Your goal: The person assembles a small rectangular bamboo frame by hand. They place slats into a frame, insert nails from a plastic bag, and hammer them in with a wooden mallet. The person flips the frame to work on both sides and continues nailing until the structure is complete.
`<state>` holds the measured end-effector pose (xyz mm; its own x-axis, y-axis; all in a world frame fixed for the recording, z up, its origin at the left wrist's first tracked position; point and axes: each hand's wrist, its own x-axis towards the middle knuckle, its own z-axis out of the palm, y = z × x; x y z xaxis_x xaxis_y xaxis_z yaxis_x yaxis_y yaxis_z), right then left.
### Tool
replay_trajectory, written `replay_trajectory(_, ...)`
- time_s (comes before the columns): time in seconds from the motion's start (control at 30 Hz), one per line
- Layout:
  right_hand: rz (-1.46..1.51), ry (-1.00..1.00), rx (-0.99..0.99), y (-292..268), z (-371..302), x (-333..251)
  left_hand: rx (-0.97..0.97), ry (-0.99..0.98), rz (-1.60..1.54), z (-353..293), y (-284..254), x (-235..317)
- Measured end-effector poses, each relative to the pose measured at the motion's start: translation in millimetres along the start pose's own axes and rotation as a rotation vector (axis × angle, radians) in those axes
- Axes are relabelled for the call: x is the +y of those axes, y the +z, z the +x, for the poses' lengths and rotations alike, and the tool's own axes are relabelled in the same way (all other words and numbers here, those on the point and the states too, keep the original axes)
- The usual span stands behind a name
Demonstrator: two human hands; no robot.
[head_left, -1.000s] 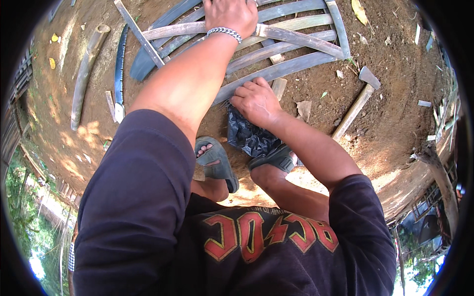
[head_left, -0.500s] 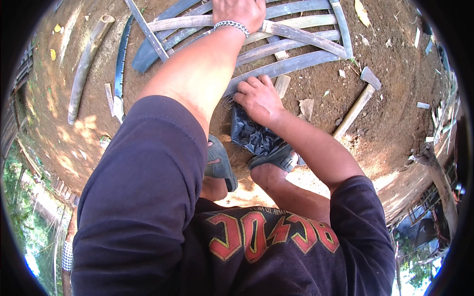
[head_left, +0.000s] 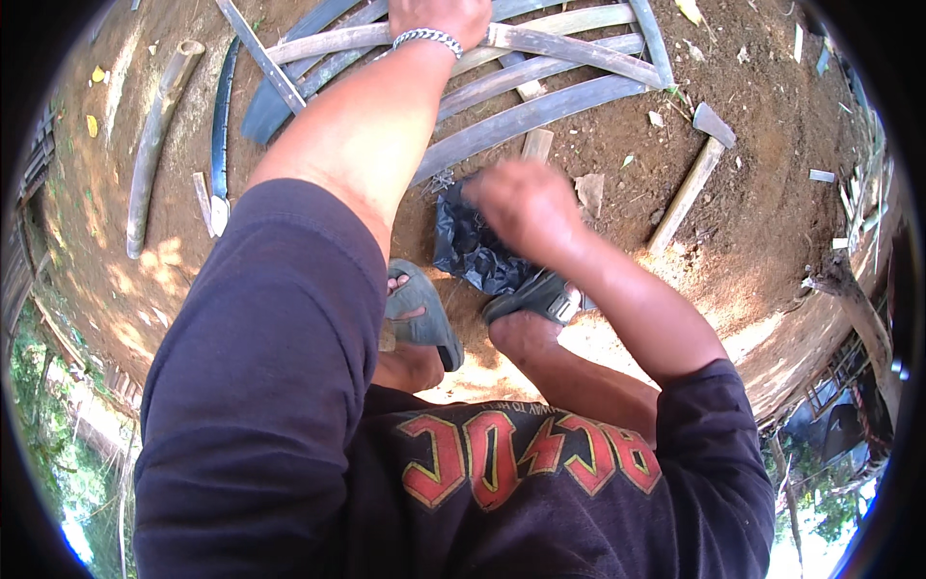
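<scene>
My left hand [head_left: 442, 17], with a chain bracelet on its wrist, is over crossed bamboo strips at the top edge. Its fingers run out of the picture, so their grip is hidden. Several long greyish bamboo slats [head_left: 540, 114] lie roughly side by side, with thinner strips [head_left: 588, 56] laid across them. Blurred by motion, my right hand [head_left: 529, 207] hovers over a black plastic bag [head_left: 487, 256] between my feet; whether its fingers hold anything does not show. Small thin grey pieces [head_left: 440, 180] lie at the bag's far edge, too small to name surely.
To the right lies a hatchet [head_left: 690, 188] with a wooden handle. On the left are a curved saw [head_left: 223, 145] and a round bamboo pole [head_left: 162, 154]. A short piece of wood [head_left: 538, 145] sits beyond the bag. My sandalled feet [head_left: 422, 314] flank the bag on brown soil.
My right hand has come off the near bamboo slat and drawn back over the black bag. My left hand stays at the strips; the whole view has shifted slightly.
</scene>
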<state>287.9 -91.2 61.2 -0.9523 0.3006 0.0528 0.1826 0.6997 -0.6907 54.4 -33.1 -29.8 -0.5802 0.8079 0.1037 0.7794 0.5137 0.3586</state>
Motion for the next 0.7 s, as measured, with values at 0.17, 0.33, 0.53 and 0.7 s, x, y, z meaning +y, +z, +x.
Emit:
replay_trajectory(0.17, -0.168, 0.13, -0.445, 35, -50, -13, -0.029, -0.006, 0.002, 4, -2, 4)
replay_trajectory(0.33, -0.228, 0.176, -0.448, 54, -53, -12, -0.013, 0.009, 0.004, 9, -10, 4)
replay_trajectory(0.53, -0.247, 0.137, -0.462, 54, -56, -12, 0.02, 0.037, -0.004, 7, -2, 2)
replay_trajectory(0.7, -0.283, 0.152, -0.494, 55, -54, -16, 0.042, 0.036, -0.017, 8, -3, 0)
